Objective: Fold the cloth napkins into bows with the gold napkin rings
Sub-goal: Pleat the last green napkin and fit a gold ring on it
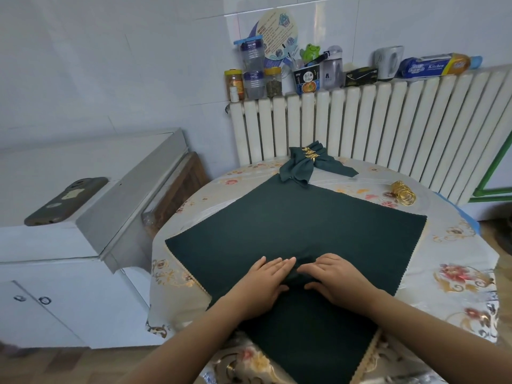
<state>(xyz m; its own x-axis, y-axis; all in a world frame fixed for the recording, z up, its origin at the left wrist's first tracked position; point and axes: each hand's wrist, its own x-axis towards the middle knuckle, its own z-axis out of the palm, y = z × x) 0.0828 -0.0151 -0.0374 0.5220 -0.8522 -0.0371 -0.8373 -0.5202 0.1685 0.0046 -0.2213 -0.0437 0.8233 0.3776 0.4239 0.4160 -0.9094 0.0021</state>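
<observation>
While a dark green napkin (293, 225) lies spread corner-on over the floral tabletop (457, 245), the left hand (263, 284) and right hand (338, 275) press flat, fingers straight, beside a small bunched fold between them. Beyond sit a finished bow (307, 164) and loose gold napkin rings (403, 194).

Napkin (293, 228): matt dark green cloth, pinked edges. Napkin rings (403, 193): shiny gold metal. Tablecloth (457, 261): glossy, floral-printed. Radiator (388, 117): smooth, cream-painted.
</observation>
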